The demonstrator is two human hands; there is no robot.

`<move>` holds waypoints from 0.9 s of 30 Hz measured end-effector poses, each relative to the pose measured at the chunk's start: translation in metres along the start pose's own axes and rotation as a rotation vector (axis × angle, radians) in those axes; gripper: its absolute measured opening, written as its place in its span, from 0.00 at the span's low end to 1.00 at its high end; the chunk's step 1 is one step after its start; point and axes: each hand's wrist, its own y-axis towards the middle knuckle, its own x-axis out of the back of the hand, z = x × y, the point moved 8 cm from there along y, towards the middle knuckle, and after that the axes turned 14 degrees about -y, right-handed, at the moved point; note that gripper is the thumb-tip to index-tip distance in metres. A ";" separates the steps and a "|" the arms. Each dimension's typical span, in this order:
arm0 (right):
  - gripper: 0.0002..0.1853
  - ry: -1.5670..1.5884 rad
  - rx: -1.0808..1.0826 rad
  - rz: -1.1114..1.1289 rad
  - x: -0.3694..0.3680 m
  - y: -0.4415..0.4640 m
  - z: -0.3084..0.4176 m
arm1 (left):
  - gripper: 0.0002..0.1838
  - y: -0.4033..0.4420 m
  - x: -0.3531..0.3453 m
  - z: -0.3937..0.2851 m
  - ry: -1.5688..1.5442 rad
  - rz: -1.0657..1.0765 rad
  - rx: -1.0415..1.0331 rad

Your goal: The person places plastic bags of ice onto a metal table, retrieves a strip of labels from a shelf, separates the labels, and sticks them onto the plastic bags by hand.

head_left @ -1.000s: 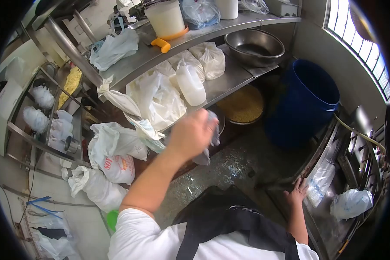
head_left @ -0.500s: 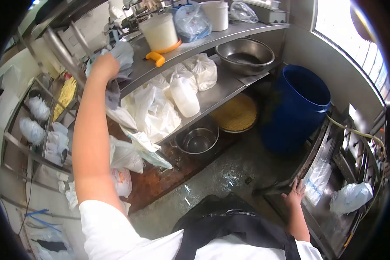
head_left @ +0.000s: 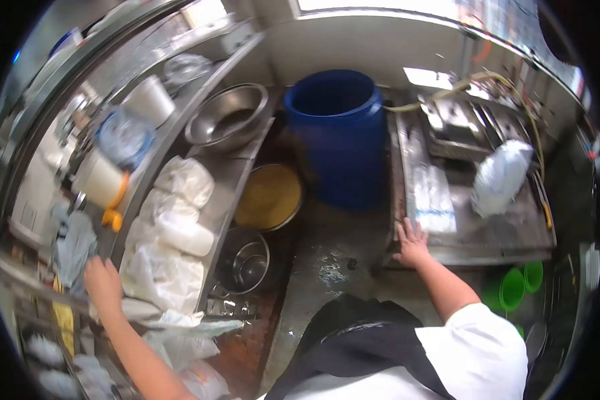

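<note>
My left hand [head_left: 103, 285] is at the front edge of the upper metal shelf, beside a crumpled grey plastic bag [head_left: 77, 248]. Its slightly blurred fingers look stretched out, with no grasp on the bag visible. My right hand [head_left: 412, 244] rests with spread fingers on the near left corner of the steel worktable [head_left: 473, 240]. Just beyond those fingers lies a flat clear plastic bag [head_left: 433, 200]. Farther right on the same table stands a bulging whitish plastic bag [head_left: 502, 179].
A blue barrel [head_left: 340, 157] stands ahead, near a basin of yellow grains [head_left: 268, 198] and a metal pot [head_left: 250, 263]. White bags [head_left: 163, 270] and a steel bowl [head_left: 227, 117] occupy the lower shelf. Green containers [head_left: 512, 290] are at right. The floor [head_left: 320, 267] looks wet.
My view has swung right, toward the worktable. My left hand has drawn back from the grey bag to the shelf edge. My right hand stays on the table's corner.
</note>
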 end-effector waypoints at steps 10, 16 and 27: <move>0.40 0.342 0.073 -0.383 0.011 -0.058 -0.005 | 0.25 -0.355 -0.179 -0.318 -0.831 1.318 -0.132; 0.39 0.535 0.291 -0.614 0.005 -0.088 -0.039 | 0.27 -0.391 -0.166 -0.348 -0.852 1.473 -0.039; 0.76 0.084 -0.765 -1.416 0.138 -0.081 -0.391 | 0.27 -0.389 -0.154 -0.388 -0.844 1.355 -0.113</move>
